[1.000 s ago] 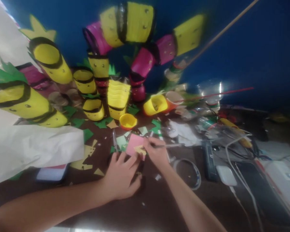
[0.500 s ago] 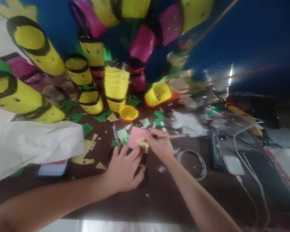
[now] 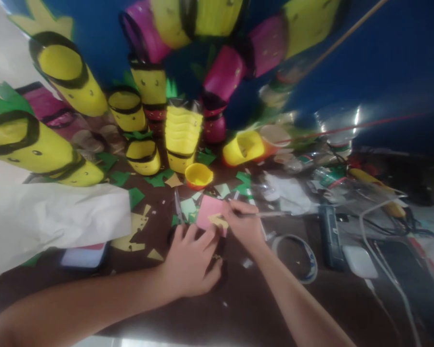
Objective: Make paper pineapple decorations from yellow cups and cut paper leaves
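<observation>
My right hand (image 3: 245, 226) is closed around a thin pen (image 3: 273, 213), whose shaft sticks out to the right. Its fingertips rest on a pink square of paper (image 3: 209, 208), where a small cream paper cut-out (image 3: 217, 220) lies on top. The pen's tip is hidden by the fingers. My left hand (image 3: 192, 260) lies flat with fingers spread, its fingertips at the lower edge of the pink paper and cut-out. Scissors (image 3: 178, 205) lie just left of the pink paper, their handles partly under my left fingers. Pale green paper scraps (image 3: 188, 208) are beside them.
Yellow and magenta cups with small faces (image 3: 183, 130) stand across the back. A small yellow cup (image 3: 198, 176) sits behind the paper. To the right lie a tape roll (image 3: 313, 270), a white charger (image 3: 359, 261) and cables; to the left, white paper (image 3: 75, 212) and a phone (image 3: 83, 258).
The camera view has shifted a little, so everything sits slightly further right and lower. Both hands keep nearly the same place on the pink paper.
</observation>
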Available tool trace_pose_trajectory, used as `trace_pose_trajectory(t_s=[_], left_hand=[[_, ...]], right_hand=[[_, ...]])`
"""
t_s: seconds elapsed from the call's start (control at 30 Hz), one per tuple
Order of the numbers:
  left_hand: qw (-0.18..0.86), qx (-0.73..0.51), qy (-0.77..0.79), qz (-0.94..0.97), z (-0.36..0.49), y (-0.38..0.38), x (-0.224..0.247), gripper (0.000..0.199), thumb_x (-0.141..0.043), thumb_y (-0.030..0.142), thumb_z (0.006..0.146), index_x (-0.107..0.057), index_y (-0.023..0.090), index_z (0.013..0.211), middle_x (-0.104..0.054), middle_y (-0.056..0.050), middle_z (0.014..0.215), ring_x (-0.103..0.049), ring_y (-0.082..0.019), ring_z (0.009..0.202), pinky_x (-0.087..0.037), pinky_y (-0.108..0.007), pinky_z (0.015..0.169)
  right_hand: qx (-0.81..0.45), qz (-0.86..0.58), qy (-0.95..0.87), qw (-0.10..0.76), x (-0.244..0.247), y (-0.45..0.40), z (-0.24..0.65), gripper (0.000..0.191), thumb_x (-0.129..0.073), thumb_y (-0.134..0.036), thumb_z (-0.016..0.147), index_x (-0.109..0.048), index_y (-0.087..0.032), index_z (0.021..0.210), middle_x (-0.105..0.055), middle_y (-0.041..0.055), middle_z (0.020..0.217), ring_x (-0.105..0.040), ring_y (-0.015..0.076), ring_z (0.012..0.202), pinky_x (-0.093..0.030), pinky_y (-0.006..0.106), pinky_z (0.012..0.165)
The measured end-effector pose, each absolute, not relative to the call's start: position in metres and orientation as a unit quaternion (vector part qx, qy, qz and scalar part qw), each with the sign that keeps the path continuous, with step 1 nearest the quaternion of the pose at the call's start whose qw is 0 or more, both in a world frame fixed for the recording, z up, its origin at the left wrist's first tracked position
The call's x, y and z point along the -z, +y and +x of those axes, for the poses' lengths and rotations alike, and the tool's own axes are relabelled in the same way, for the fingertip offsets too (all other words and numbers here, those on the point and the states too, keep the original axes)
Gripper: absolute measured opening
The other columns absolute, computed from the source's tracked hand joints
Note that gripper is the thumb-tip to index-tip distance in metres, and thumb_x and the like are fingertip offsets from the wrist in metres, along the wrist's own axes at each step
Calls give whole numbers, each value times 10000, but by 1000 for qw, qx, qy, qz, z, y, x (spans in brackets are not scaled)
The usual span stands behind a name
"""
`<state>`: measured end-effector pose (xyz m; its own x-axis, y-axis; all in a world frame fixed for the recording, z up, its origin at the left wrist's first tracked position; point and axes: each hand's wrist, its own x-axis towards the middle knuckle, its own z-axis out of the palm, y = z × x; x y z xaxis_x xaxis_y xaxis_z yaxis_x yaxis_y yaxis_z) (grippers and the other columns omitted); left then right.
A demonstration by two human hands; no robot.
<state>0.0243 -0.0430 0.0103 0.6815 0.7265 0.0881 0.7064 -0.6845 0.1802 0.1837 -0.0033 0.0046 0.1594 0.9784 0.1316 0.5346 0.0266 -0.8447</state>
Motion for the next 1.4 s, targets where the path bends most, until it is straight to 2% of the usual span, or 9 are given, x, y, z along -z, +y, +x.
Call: trace_pose_trajectory(t_s=[0.17, 0.5, 0.87, 1.4], left_hand=[[73, -74, 390, 915, 24, -42, -11, 446, -372, 427, 814, -509, 207, 1177, -473, -86, 1217, -433, -256, 901, -320, -427, 723], [83, -78, 388, 915, 23, -43, -10, 432, -348, 416, 824, -510, 202, 1162, -468, -47, 1237, -418, -262, 925, -314, -441, 726], [76, -82, 378, 919, 22, -43, -10, 411, -345, 420, 832, -542, 220, 1132, -449, -63, 1249, -425, -256, 908, -308, -429, 712], [75, -75, 383, 917, 22, -43, -10, 394, -336, 414, 830, -535, 237, 1120, -456, -21, 1241, -423, -255, 905, -308, -436, 712]], right_hand=[[-266, -638, -595, 410, -6, -4, 183, 354, -471, -262, 744, -286, -186, 452, -259, -46, 464, -262, 72, 453, -223, 217, 403], [-259, -647, -593, 403, -6, -5, 182, 352, -478, -261, 738, -287, -185, 452, -259, -45, 463, -267, 72, 452, -235, 214, 406], [-260, -656, -589, 393, -7, -5, 180, 336, -484, -254, 738, -324, -180, 452, -284, -41, 468, -296, 78, 464, -258, 208, 417], [-264, -647, -600, 389, -6, -5, 183, 340, -464, -252, 737, -278, -182, 461, -241, -44, 476, -261, 69, 464, -225, 206, 412]])
